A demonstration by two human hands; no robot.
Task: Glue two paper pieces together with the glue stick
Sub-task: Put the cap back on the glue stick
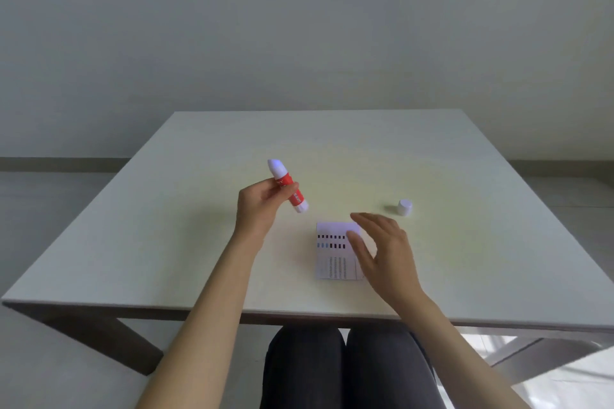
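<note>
My left hand (262,206) grips a red glue stick (288,186) above the table, tilted, with its uncapped white tip pointing up and away. A small white paper (334,251) printed with dark bars lies flat on the table to the right of that hand. Over the paper's right edge my right hand (382,249) hovers with its fingers spread and nothing in it. I cannot tell whether one sheet or two lie there. The glue stick's white cap (404,207) stands on the table beyond the right hand.
The white square table (166,242) has its front edge close to my lap. My dark-trousered legs show below it. A plain wall stands behind the table.
</note>
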